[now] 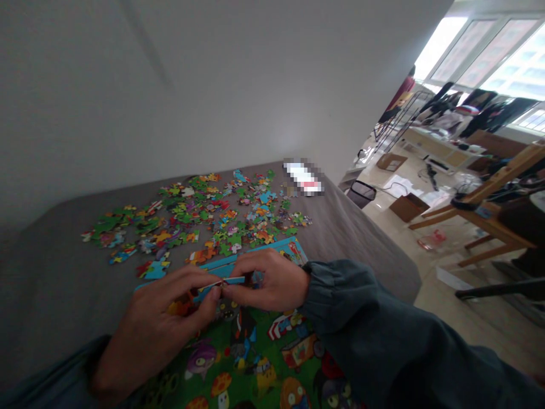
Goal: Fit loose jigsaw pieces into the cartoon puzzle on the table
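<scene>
Above a picture board (251, 335) with cartoon figures on green and a blue top strip, my two hands meet. Small jigsaw puzzle pieces (235, 280), seen nearly edge-on with light blue on them, are pinched between my fingertips. My left hand (166, 312) is closed on the left end, thumb below and fingers above. On the right end my right hand (270, 279) is closed in a pinch too. Whether the pieces are locked together cannot be made out. A joined red and blue puzzle cluster (153, 268) lies just beyond my left hand.
Many loose puzzle pieces (187, 210) are spread over the grey cloth-covered surface (340, 238) beyond the board. A phone (303, 177), blurred out, lies at the back right by the white wall (213, 91). To the right are a wooden chair (489, 216) and cardboard boxes (407, 207) on the floor.
</scene>
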`<state>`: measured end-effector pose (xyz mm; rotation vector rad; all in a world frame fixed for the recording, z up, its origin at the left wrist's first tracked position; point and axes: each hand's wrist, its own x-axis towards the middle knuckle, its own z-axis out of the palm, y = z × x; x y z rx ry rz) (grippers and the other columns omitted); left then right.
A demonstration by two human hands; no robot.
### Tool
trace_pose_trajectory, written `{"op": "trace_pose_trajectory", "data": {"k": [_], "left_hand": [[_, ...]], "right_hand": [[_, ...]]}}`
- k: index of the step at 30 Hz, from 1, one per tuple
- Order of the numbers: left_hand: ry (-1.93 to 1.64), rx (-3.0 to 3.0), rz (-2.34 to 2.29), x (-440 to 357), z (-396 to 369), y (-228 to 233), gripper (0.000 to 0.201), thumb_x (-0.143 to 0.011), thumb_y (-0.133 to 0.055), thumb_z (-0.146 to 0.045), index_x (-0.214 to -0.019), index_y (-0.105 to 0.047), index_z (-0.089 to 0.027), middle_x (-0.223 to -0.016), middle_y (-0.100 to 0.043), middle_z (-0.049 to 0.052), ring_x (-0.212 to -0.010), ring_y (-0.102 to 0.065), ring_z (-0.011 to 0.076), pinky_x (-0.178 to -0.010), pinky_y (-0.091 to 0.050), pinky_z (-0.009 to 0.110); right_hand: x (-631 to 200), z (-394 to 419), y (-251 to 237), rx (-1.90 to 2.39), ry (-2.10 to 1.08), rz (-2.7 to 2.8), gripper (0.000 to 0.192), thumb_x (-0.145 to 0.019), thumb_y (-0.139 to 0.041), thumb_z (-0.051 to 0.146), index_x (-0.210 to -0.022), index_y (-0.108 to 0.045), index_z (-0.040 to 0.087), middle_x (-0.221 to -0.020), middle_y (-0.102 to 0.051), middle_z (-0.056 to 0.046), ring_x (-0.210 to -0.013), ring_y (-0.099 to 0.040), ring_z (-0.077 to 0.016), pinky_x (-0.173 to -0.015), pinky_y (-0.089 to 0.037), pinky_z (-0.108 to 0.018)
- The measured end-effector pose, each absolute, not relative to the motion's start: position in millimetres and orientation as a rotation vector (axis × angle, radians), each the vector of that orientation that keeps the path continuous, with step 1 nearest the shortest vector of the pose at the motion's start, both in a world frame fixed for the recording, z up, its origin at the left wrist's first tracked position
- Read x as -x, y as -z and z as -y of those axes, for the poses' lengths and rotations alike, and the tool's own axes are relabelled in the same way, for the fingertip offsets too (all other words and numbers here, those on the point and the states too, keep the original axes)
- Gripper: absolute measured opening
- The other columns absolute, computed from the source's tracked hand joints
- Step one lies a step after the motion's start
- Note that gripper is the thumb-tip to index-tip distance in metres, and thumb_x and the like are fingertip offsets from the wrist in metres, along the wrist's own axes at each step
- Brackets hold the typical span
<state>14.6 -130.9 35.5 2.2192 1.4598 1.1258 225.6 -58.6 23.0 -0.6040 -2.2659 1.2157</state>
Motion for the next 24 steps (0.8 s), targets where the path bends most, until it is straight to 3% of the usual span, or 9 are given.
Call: {"op": "trace_pose_trajectory", "data": {"k": [8, 17, 24], "left_hand": [[-0.98, -2.087, -1.433, -11, 130, -37, 0.018, -0.087, -0.07, -0.047, -0.078, -0.084, -0.038, -0.076, -0.082, -0.006, -0.062, -0.078, 0.0188, -0.059, -0.063, 0.024], [-0.914, -1.955, -1.442, -16, 126, -47, 0.032, -0.089, -0.066, -0.055, -0.07, -0.079, -0.033, -0.07, -0.079, -0.002, -0.06, -0.075, 0.0191, -0.06, -0.062, 0.023], [-0.937, -2.033, -1.421, -13, 130, -38, 0.032, -0.095, -0.063, -0.054, -0.077, -0.075, -0.03, -0.072, -0.078, -0.001, -0.063, -0.073, 0.017, -0.063, -0.06, 0.02]], "right_hand": [[-230, 52, -24, 0.467, -1.357, 2.329, 0.038, -0.096, -0.072, 0.051, -0.079, -0.068, 0.018, -0.072, -0.06, 0.002, -0.068, -0.056, -0.0113, -0.066, -0.045, -0.023], [-226, 55, -17, 0.384, -1.027, 2.388, 0.026, -0.1, -0.066, 0.04, -0.086, -0.07, 0.019, -0.081, -0.071, -0.004, -0.072, -0.064, -0.014, -0.069, -0.048, -0.025], [-223, 56, -7, 0.314, -0.928, 2.387, 0.032, -0.104, -0.061, 0.045, -0.093, -0.076, 0.018, -0.088, -0.077, -0.007, -0.08, -0.069, -0.0161, -0.076, -0.053, -0.027]]}}
